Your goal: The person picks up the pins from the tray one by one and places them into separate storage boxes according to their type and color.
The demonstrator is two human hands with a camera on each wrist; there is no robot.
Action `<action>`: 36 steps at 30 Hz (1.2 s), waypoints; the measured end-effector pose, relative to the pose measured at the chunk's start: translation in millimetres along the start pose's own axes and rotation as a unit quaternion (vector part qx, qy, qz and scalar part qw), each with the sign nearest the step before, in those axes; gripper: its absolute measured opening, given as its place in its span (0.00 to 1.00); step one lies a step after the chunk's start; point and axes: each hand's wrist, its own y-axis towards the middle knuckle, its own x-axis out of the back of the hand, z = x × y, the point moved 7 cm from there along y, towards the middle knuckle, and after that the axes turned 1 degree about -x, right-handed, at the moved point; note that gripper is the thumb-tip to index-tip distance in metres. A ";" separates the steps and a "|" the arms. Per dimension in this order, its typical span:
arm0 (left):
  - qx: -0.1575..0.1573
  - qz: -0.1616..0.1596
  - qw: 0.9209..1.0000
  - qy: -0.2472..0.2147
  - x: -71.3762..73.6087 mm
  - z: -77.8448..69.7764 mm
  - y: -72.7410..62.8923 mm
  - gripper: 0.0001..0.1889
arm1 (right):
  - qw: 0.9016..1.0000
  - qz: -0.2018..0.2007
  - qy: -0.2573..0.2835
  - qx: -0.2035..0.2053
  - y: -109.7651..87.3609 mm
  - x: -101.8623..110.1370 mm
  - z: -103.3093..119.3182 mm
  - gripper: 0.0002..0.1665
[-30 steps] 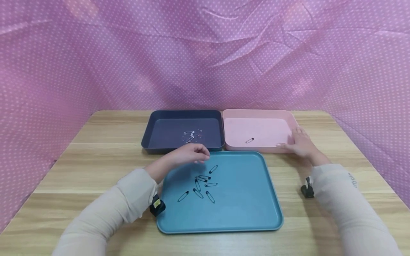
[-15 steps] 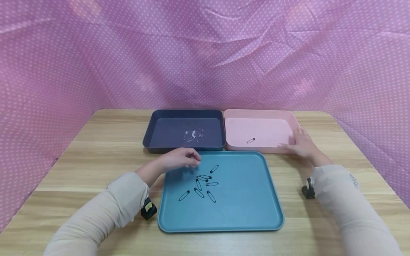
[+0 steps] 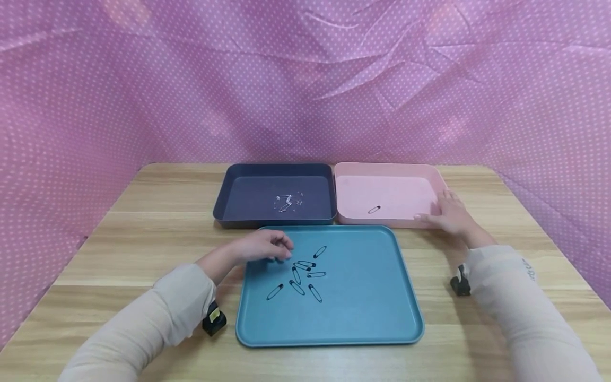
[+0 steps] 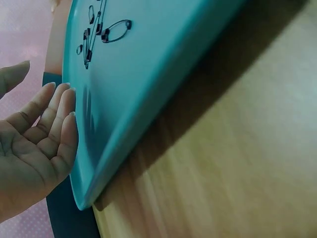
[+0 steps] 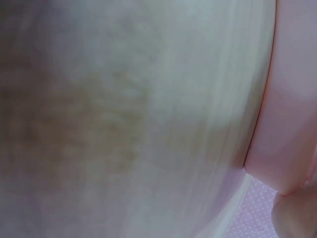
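Note:
My left hand (image 3: 262, 246) hovers over the back left of the teal tray (image 3: 367, 307), fingers loosely bent. The left wrist view shows its palm (image 4: 25, 158) holding nothing. Several black safety pins (image 3: 275, 292) lie on the teal tray, right of that hand and in front of it. At the front right corner of the pink tray (image 3: 391, 221) rests my right hand (image 3: 451, 215), its fingers along the side and its thumb at the front edge. One black safety pin (image 3: 374, 209) lies inside the pink tray. Only a bit of that hand (image 5: 297, 213) enters the right wrist view.
Left of the pink tray stands a navy tray (image 3: 248, 193) with a small cluster of silver safety pins (image 3: 285, 206). All three trays sit close together on a wooden table (image 3: 143, 239). A pink dotted cloth (image 3: 305, 106) hangs behind and at both sides.
My left hand has drawn back left and toward me, from near the navy tray's front edge to the teal tray's left side. The right hand stays put, and the pins look unmoved.

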 end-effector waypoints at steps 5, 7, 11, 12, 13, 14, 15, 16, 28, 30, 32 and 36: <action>-0.010 0.012 1.000 0.006 -2.5 2.4 -5.9 0.16 | 1.000 0.001 -0.001 0.002 0.0 0.5 1.0 0.61; -0.008 0.015 1.000 0.009 -3.5 4.4 -8.3 0.16 | 1.000 0.001 0.000 0.002 0.3 0.4 1.3 0.61; 0.007 0.018 1.000 0.015 -5.5 9.6 -12.9 0.15 | 1.000 0.003 -0.002 0.002 0.4 -0.2 1.1 0.62; 0.010 0.018 1.000 0.019 -5.9 10.8 -13.9 0.15 | 1.000 0.002 -0.003 0.003 0.3 0.0 1.4 0.62; 0.010 0.019 1.000 0.021 -6.4 11.6 -14.9 0.15 | 1.000 0.001 -0.002 0.003 0.3 0.1 1.3 0.61; 0.008 0.019 0.999 0.024 -6.9 12.0 -15.8 0.15 | 1.000 0.000 -0.002 0.004 0.3 0.3 1.3 0.61; 0.005 0.020 0.999 0.026 -7.5 12.5 -16.5 0.15 | 1.000 -0.001 -0.002 0.005 0.3 0.7 1.4 0.61; -0.001 0.019 0.999 0.029 -8.0 12.5 -17.2 0.14 | 1.000 -0.002 -0.002 0.004 0.3 1.1 1.4 0.61; -0.027 0.017 0.996 0.085 -21.9 7.7 -31.5 0.07 | 1.000 0.005 -0.001 0.003 0.5 1.4 1.8 0.61; -0.025 0.012 0.994 0.107 -24.8 6.7 -33.0 0.06 | 1.000 0.004 -0.001 0.003 0.8 1.3 1.1 0.61; -0.021 0.006 0.992 0.126 -27.0 5.9 -34.0 0.06 | 1.000 0.003 0.000 0.005 1.1 1.2 0.8 0.61; -0.019 -0.009 0.986 0.163 -30.3 4.3 -35.7 0.08 | 1.000 0.000 0.001 0.010 1.6 1.6 0.8 0.61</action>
